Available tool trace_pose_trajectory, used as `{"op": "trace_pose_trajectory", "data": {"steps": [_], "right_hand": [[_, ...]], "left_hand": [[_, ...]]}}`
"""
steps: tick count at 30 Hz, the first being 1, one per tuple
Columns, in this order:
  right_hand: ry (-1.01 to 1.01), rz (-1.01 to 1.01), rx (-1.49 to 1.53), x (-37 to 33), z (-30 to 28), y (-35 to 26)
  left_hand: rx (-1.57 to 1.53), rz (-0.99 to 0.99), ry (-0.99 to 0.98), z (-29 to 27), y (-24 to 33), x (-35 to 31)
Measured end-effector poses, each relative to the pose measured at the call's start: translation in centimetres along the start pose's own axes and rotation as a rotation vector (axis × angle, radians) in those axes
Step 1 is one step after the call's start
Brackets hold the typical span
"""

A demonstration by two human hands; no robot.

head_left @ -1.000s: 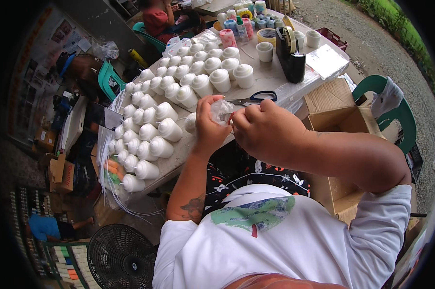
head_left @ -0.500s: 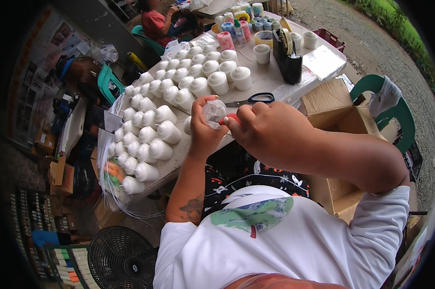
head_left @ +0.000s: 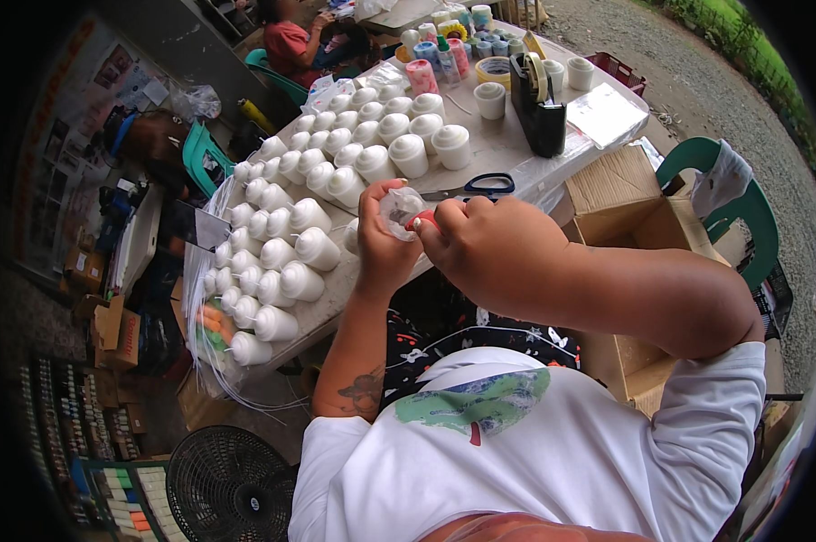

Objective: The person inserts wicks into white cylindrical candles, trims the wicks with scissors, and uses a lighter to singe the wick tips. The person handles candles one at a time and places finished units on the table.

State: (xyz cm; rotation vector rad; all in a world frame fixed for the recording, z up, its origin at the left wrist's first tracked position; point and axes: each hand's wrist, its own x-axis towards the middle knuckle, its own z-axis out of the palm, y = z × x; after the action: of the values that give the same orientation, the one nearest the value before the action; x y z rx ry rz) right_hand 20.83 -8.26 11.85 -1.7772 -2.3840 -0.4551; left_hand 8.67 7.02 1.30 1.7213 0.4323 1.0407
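Note:
My left hand [head_left: 385, 237] is closed around a whitish, translucent cup-shaped piece [head_left: 394, 207], its open end facing up. My right hand [head_left: 471, 232] grips a red-handled tool [head_left: 420, 219] against the mouth of that piece. The tool's working end is hard to see, so its kind cannot be told. Just beyond my hands, dark-handled scissors [head_left: 489, 184] lie on the table. Many white candles [head_left: 374, 163] with swirled tops and thin wicks stand in rows to the left of and beyond my left hand.
A black tape dispenser [head_left: 539, 108], coloured candles [head_left: 422, 76] and a green-capped bottle [head_left: 447, 56] stand on the table's [head_left: 480, 154] far side. An open cardboard box [head_left: 620, 194] and green chair [head_left: 742, 208] are at right. A black fan [head_left: 227, 483] sits lower left. Another person [head_left: 290, 45] sits beyond.
My right hand has shifted slightly left, closer to the cup-shaped piece, and its fingers have turned a little on the red-handled tool. My left hand stays nearly still.

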Motion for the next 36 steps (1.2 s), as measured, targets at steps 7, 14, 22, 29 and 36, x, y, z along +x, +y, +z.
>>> {"op": "trace_pose_trajectory", "data": {"steps": [7, 14, 22, 29, 36], "right_hand": [[0.073, 0.036, 0.026, 0.0, 1.2, -0.7], [0.026, 0.174, 0.153, 0.5, 3.6, -2.0], [0.047, 0.267, 0.611, 1.2, 4.7, 1.3], [-0.093, 0.283, 0.322, 0.4, -0.8, 0.0], [-0.098, 0.200, 0.265, 1.4, -1.0, 0.0]], "left_hand": [[-0.035, 0.021, 0.043, 0.0, -0.2, 0.2], [0.039, 0.004, 0.096, -0.5, -2.7, 0.1], [0.117, 0.069, 0.180, -0.2, -4.8, 0.3], [-0.115, -0.034, 0.172, -0.1, -0.7, 0.5], [-0.115, -0.026, 0.113, 0.4, 0.8, 0.2]]}}
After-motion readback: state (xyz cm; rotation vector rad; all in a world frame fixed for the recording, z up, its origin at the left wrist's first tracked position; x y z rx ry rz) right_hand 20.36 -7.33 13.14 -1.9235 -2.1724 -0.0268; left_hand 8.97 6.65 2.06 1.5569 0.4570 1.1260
